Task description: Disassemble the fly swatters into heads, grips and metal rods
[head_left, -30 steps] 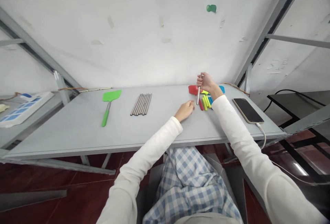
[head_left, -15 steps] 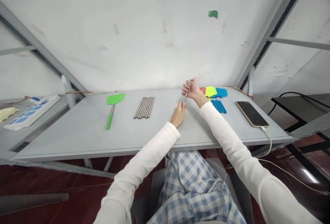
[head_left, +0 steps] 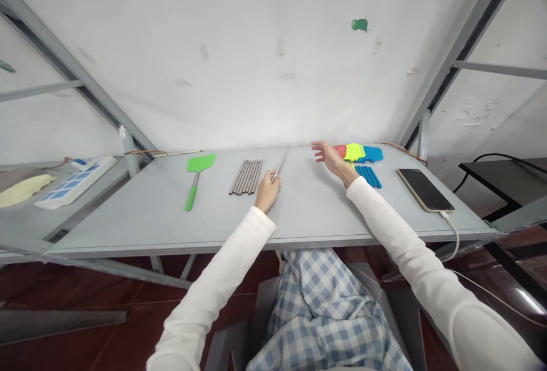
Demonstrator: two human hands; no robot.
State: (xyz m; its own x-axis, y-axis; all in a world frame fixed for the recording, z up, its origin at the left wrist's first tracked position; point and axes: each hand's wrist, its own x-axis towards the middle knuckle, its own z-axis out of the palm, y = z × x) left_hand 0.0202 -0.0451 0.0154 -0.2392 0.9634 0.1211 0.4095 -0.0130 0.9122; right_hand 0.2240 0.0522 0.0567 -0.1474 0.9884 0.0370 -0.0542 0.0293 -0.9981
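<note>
My left hand [head_left: 267, 191] is closed around the near end of a thin metal tube [head_left: 281, 163], which slants up and away to the right above the table. Just left of that hand lies a row of several metal tubes [head_left: 247, 177], side by side. Held apart from the tube, my right hand [head_left: 333, 164] has its fingers spread and nothing in them. Close beside it are a red patterned piece [head_left: 340, 151], a yellow-green piece [head_left: 354, 151] and a blue piece [head_left: 373, 154], overlapping in a line. Several blue sticks [head_left: 368, 176] lie in front of these pieces.
A green spatula [head_left: 201, 162] rests on the left part of the grey table [head_left: 141, 211]. On the right lies a phone [head_left: 424, 190] with a white cable [head_left: 455, 234]. A white wall stands behind, and metal frame posts rise at both sides.
My right hand has let go of the metal tube and opened. My left hand has carried the tube left, toward the row of tubes. The view has shifted slightly.
</note>
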